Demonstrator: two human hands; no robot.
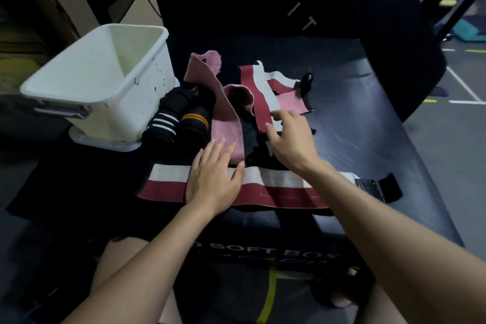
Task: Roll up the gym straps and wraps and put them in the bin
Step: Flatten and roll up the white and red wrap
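A long red-and-white wrap (278, 187) lies flat across the near part of the black soft box (368, 139). My left hand (214, 176) lies flat on it with fingers spread, also touching the end of a pink wrap (226, 113). My right hand (292, 137) hovers with loose fingers over the lower end of a second red-and-white wrap (260, 92). Two rolled black wraps, one with white stripes (161, 126) and one with orange stripes (196, 123), stand beside the white bin (105, 81) at the left, which looks empty.
A black velcro tab (378, 187) ends the near wrap at the right. A small black object (306, 81) stands behind the wraps. My knees and feet show below the box. Gym floor with painted lines lies at the right.
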